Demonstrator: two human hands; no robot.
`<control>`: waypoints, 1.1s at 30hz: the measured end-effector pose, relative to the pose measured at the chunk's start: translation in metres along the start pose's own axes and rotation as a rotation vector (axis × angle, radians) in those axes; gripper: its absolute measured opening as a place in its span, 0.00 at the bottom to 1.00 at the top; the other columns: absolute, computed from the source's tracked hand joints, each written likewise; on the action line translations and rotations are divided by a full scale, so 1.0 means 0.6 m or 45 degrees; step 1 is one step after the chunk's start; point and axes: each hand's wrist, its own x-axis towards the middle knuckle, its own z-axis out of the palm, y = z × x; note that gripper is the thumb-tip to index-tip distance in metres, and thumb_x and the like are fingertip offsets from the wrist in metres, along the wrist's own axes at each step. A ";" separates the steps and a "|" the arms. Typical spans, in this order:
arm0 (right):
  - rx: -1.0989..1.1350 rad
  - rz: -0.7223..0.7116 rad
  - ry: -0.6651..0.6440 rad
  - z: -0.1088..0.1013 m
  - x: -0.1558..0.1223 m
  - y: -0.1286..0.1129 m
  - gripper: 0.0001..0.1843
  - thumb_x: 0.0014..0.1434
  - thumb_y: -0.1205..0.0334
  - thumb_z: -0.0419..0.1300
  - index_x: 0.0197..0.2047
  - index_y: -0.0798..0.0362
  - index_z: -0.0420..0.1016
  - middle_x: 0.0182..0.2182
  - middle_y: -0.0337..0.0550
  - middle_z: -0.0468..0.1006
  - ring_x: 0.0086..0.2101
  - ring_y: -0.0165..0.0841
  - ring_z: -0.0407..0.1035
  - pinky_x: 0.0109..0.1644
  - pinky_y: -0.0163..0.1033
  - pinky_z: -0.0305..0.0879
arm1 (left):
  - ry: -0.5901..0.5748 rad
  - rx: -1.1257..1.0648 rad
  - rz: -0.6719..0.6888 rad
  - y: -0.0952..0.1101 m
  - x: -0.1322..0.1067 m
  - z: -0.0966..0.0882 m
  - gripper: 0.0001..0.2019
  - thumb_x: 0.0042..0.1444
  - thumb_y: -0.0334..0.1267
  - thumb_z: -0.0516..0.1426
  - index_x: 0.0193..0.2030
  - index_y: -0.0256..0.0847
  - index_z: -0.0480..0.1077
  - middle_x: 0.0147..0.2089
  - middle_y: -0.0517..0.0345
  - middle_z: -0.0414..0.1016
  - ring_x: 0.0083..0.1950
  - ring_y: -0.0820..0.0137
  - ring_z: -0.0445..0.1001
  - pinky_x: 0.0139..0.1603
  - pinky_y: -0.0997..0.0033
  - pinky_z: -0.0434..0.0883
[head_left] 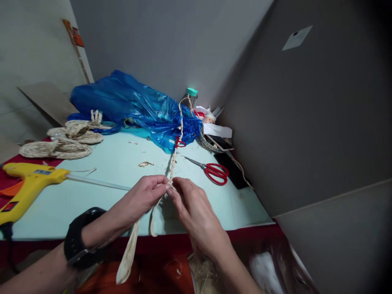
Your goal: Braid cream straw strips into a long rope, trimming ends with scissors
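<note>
A pale braided cord of dried plant fibre runs down from beside a blue plastic bag toward me, with a red tie around it partway along. At its near end my left hand pinches the cord between thumb and fingers. My right hand closes on the same spot, its thumb meeting the left fingertips. Below the hands hang loose strands, one of them a wide flat strip. Red-handled scissors lie to the right of the cord.
A yellow glue gun with a long glue stick lies at left. Behind it sit several woven fibre soles. The blue plastic bag fills the back. A basket, a green-lidded jar and a dark phone stand or lie at right.
</note>
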 end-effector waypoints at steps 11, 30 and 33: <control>0.560 0.104 -0.044 0.037 0.016 0.033 0.16 0.67 0.59 0.49 0.33 0.55 0.73 0.26 0.36 0.67 0.30 0.29 0.60 0.36 0.33 0.57 | 0.125 0.783 0.143 0.011 -0.018 0.006 0.14 0.63 0.44 0.45 0.32 0.42 0.65 0.34 0.55 0.73 0.37 0.62 0.70 0.40 0.65 0.62; 1.149 0.332 -0.084 0.037 0.012 0.032 0.17 0.63 0.53 0.56 0.44 0.55 0.80 0.27 0.41 0.75 0.25 0.28 0.60 0.32 0.33 0.58 | 0.305 1.586 0.335 -0.006 -0.058 0.065 0.16 0.64 0.32 0.42 0.37 0.42 0.71 0.27 0.50 0.76 0.28 0.59 0.76 0.30 0.63 0.57; 1.244 0.323 -0.107 0.032 0.011 0.037 0.15 0.62 0.53 0.58 0.43 0.55 0.79 0.30 0.42 0.76 0.31 0.30 0.65 0.36 0.33 0.60 | 0.253 1.528 0.395 0.000 -0.063 0.069 0.15 0.63 0.33 0.44 0.36 0.42 0.72 0.27 0.51 0.75 0.29 0.61 0.75 0.31 0.64 0.58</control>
